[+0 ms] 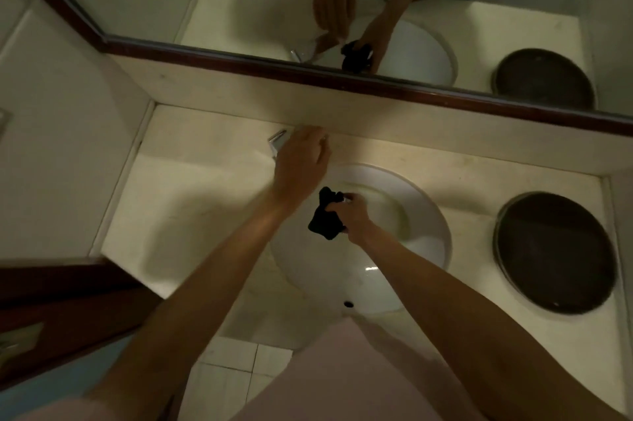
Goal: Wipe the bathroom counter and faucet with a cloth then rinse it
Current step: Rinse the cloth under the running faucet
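A black cloth (323,216) hangs bunched over the white sink basin (421,215), and my right hand (351,215) grips it from the right. My left hand (301,160) reaches over the chrome faucet (276,141) at the back of the cream counter (191,201). Its fingers lie over the faucet and hide most of it; whether they curl round a handle is not visible. Only the faucet's shiny left part shows beside the hand.
A round dark lid (555,254) sits set into the counter at the right. A wood-framed mirror (342,76) runs along the back wall and reflects both hands. A dark wooden door (68,311) stands at the lower left, with floor tiles (236,365) below the counter edge.
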`<state>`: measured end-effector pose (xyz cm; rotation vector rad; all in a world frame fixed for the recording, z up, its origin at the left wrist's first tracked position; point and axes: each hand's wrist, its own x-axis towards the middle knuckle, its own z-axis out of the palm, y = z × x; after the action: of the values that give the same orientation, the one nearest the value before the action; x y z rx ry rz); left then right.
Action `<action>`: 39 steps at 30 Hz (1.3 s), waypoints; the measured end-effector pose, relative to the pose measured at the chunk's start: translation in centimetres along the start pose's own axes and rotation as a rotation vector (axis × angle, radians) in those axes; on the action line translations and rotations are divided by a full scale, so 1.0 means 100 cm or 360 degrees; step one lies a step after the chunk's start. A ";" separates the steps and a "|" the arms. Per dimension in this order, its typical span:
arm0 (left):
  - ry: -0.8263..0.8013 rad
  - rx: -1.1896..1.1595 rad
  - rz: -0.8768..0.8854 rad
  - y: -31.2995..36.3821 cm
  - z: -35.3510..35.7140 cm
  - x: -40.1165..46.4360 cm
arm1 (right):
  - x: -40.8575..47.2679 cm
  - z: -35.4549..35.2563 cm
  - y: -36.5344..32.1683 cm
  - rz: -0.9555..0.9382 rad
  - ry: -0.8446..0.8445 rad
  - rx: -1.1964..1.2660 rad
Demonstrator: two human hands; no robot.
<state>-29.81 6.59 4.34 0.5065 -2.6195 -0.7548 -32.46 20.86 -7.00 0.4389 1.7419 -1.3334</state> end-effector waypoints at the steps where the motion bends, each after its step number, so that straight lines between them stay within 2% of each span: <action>1: 0.0108 -0.0099 -0.0137 0.000 -0.002 -0.026 | 0.006 0.005 -0.001 0.0060 -0.0061 -0.0043; 3: 0.0040 -0.0137 -0.0418 -0.013 0.010 -0.073 | 0.015 0.017 -0.004 0.0073 -0.0130 -0.0113; 7: -0.0398 -0.0485 -0.0939 -0.057 0.048 -0.120 | 0.025 0.037 -0.017 -0.0109 -0.0148 -0.0230; 10: -0.0438 -0.0753 -0.0913 -0.071 0.057 -0.117 | 0.026 0.038 -0.033 -0.0190 -0.0439 -0.0307; 12: -0.0503 -0.0751 -0.0923 -0.075 0.060 -0.106 | 0.026 0.038 -0.038 -0.0221 -0.0541 -0.0430; 15: -0.0721 -0.0481 -0.1032 -0.083 0.066 -0.094 | 0.029 0.035 -0.040 -0.0424 -0.0454 -0.0717; 17: -0.0769 -0.0307 -0.1118 -0.087 0.070 -0.091 | 0.033 0.029 -0.041 -0.0510 -0.0271 -0.0676; 19: -0.0717 -0.0269 -0.1108 -0.089 0.073 -0.091 | 0.037 0.021 -0.042 -0.0434 -0.0069 -0.0397; 21: -0.0717 -0.0262 -0.0975 -0.088 0.076 -0.092 | 0.039 0.012 -0.043 -0.0302 -0.0004 -0.0085; 24: -0.0599 -0.0227 -0.0843 -0.087 0.078 -0.089 | 0.037 -0.003 -0.036 -0.0238 0.0035 -0.0023; 26: -0.0394 -0.0299 -0.0882 -0.078 0.073 -0.086 | 0.037 -0.012 -0.027 -0.0289 0.0089 0.0091; 29: -0.0101 -0.0433 -0.0930 -0.072 0.065 -0.083 | 0.036 -0.017 -0.019 -0.0122 0.0050 0.0362; 31: -0.0097 -0.0502 -0.0941 -0.073 0.067 -0.084 | 0.039 -0.016 -0.015 0.0017 -0.0076 0.0351; 33: -0.0269 -0.0629 -0.1022 -0.070 0.069 -0.083 | 0.035 -0.011 -0.013 0.0132 -0.0227 0.0289; 35: -0.0593 -0.0794 -0.1009 -0.066 0.071 -0.086 | 0.030 -0.003 -0.014 0.0168 -0.0380 0.0299; 37: -0.0868 -0.0947 -0.1023 -0.065 0.076 -0.091 | 0.024 0.003 -0.017 0.0126 -0.0510 0.0303; 39: -0.0981 -0.0825 -0.1028 -0.068 0.080 -0.095 | 0.022 0.005 -0.023 -0.0022 -0.0572 0.0113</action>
<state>-23.46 8.79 -8.11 1.1112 -2.5811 -1.9970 -35.14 19.05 -7.43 0.2099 1.4059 -1.3911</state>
